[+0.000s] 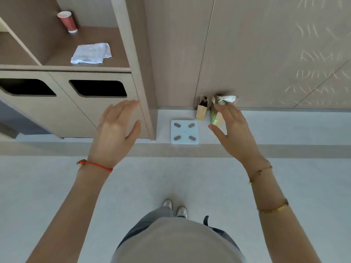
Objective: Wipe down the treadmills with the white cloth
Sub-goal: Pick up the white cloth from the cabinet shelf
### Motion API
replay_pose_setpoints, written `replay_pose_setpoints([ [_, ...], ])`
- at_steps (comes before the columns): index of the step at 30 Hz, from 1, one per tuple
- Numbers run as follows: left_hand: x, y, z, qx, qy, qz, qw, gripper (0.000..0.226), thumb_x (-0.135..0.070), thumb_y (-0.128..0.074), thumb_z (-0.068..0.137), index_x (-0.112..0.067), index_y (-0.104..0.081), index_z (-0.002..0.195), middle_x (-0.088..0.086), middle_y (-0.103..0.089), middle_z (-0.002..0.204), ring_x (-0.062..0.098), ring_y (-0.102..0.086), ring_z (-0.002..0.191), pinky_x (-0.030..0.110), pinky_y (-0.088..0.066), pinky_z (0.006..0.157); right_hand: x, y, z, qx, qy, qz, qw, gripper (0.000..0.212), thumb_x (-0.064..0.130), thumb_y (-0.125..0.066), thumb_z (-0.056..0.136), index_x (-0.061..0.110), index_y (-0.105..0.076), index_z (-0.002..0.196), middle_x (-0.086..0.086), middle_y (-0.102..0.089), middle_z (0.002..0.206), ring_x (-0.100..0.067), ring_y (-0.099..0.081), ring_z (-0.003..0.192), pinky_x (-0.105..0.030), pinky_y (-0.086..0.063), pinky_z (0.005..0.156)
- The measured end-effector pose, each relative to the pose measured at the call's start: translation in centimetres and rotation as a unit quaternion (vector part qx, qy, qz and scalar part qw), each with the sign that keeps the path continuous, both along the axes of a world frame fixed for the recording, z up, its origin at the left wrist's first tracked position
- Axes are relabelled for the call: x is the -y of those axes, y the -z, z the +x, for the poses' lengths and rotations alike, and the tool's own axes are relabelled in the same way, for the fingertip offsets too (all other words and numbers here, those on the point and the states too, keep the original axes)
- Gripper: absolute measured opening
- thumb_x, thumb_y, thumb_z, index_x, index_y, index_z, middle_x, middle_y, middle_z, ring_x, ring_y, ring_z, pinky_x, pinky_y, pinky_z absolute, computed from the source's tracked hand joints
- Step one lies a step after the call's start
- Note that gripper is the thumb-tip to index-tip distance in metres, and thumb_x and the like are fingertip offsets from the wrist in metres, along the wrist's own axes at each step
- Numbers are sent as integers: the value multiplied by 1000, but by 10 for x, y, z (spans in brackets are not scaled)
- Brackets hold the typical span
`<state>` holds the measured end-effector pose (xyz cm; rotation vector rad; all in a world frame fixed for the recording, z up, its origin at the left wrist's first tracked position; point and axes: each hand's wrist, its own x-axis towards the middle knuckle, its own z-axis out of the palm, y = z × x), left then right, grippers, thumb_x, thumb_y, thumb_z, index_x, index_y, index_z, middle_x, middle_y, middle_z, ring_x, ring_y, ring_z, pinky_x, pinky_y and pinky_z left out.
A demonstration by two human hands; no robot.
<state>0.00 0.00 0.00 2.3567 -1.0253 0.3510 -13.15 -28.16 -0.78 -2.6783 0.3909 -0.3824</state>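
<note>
Evidently the fetching step: both the left hand (pixel 114 128) and right hand (pixel 234 130) hang spread and hold nothing. White cloth (pixel 91 53) lies crumpled on the shelf (pixel 62 67); next, reach up-left and grasp it.

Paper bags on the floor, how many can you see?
2, both standing against the wall right of the scale: one plain brown bag, one green-printed bag partly hidden behind the right hand. More could be hidden.

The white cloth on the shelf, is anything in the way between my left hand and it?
Nothing visible blocks it. The crumpled white cloth lies in the open wooden shelf compartment, up and left of the left hand. The red paper cup stands behind the cloth, off the path.
</note>
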Motion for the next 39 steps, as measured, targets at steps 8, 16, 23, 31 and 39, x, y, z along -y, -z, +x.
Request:
replay_pose_setpoints([
  [8,-47,5,6,-22,-70,-17,997,43,-8,-59,95,-4,-51,137,13,-56,136,32,-49,129,55,-36,109,-29,8,41,-26,-53,10,998,52,28,-60,95,9,-44,140,-9,-47,142,-29,-30,142,-42,-26,118],
  [16,-119,13,71,-39,-134,-13,990,42,-11,-57,96,-5,-51,138,12,-56,137,33,-49,130,55,-35,110,-92,22,135,-41,-92,31,994,51,31,-56,97,11,-43,142,-7,-45,144,-26,-27,143,-38,-22,117],
  [23,-195,9,171,-38,-151,-10,988,43,-12,-58,96,-7,-51,138,13,-57,135,29,-48,131,54,-37,110,-177,26,246,-32,-105,45,993,52,29,-55,98,11,-41,143,-8,-43,146,-26,-24,145,-44,-24,118],
  [31,-241,8,279,-38,-119,9,992,42,-11,-57,95,-5,-52,136,13,-58,134,30,-50,129,54,-38,108,-233,37,340,-27,-94,62,993,52,29,-56,97,13,-40,144,-7,-44,146,-26,-26,144,-40,-24,118],
  [39,-223,30,400,-35,-107,12,994,42,-10,-60,93,-4,-54,135,14,-59,129,35,-58,115,56,-40,106,-230,52,442,-30,-86,68,993,53,28,-57,96,11,-41,143,-9,-44,146,-26,-32,141,-41,-29,117],
])
